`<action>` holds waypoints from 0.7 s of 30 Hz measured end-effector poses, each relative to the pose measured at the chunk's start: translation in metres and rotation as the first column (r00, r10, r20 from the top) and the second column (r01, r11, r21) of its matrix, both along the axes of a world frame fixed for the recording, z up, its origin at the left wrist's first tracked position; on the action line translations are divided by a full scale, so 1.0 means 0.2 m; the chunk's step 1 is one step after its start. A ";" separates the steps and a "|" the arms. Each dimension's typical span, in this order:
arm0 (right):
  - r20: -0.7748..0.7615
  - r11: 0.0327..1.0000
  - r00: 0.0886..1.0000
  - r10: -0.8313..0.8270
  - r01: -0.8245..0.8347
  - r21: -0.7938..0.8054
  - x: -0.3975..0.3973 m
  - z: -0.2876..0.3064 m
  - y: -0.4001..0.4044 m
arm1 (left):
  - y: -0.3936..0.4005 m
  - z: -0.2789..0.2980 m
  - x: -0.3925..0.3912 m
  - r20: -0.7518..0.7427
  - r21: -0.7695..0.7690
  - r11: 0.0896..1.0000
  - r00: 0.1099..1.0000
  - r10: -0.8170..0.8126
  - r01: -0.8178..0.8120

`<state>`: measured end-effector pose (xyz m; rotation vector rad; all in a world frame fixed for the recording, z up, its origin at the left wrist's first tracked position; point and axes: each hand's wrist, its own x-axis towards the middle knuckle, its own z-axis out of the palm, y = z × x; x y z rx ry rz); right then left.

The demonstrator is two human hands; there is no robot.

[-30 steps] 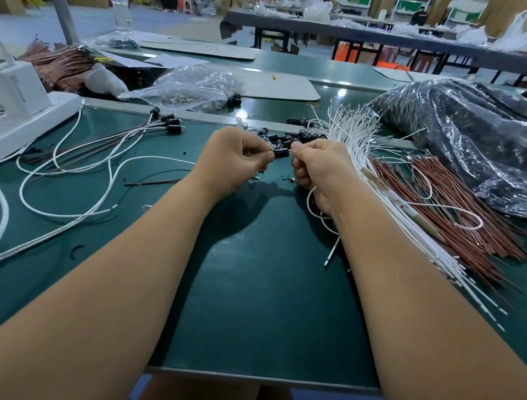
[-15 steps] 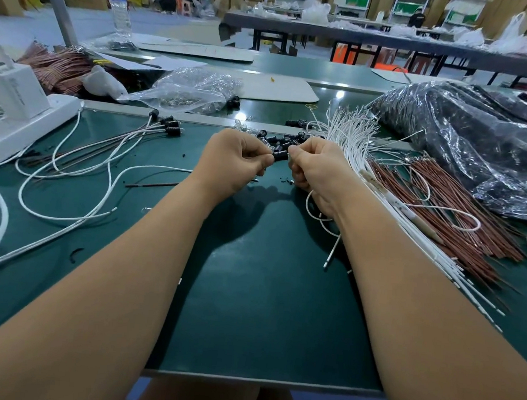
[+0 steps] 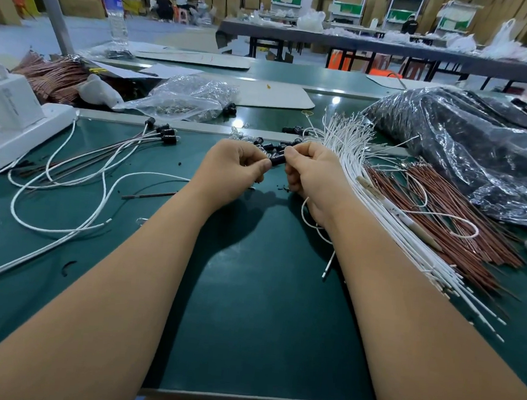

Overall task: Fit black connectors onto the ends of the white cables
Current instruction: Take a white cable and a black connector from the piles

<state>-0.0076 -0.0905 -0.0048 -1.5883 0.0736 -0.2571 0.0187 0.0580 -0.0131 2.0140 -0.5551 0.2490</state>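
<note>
A black connector (image 3: pixel 277 159) is pinched between the left hand (image 3: pixel 237 169) and right hand (image 3: pixel 313 175), held just above the green bench (image 3: pixel 247 309). Fingers of both hands are curled round it. A white cable (image 3: pixel 309 217) is looped under the right hand, its free end lying on the bench. Loose connectors (image 3: pixel 279 146) are piled just behind the hands. A white cable bundle (image 3: pixel 381 209) is fanned out to the right, beside brown wires (image 3: pixel 462 221). Finished cables (image 3: pixel 166 133) with connectors fitted are laid to the left. A plastic bag (image 3: pixel 480 153) is seen far right.
</note>
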 end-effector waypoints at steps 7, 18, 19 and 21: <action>0.025 0.994 0.998 -0.063 0.061 0.090 0.01 0.00 -0.04 | 0.02 -0.01 0.02 -0.009 -0.010 1.000 1.000 0.022 -0.022; 0.003 0.992 1.000 0.031 -0.031 0.119 -0.01 0.01 -0.04 | 0.02 -0.02 0.00 -0.038 -0.007 1.000 0.999 -0.027 0.027; 0.007 0.992 0.999 0.040 -0.040 0.119 -0.02 0.01 -0.04 | 0.02 -0.02 0.00 -0.038 -0.009 0.999 0.999 -0.031 0.031; 0.014 0.990 0.998 0.058 -0.059 0.128 -0.02 0.02 -0.05 | 0.02 -0.01 0.00 -0.042 -0.009 0.999 0.999 -0.031 0.031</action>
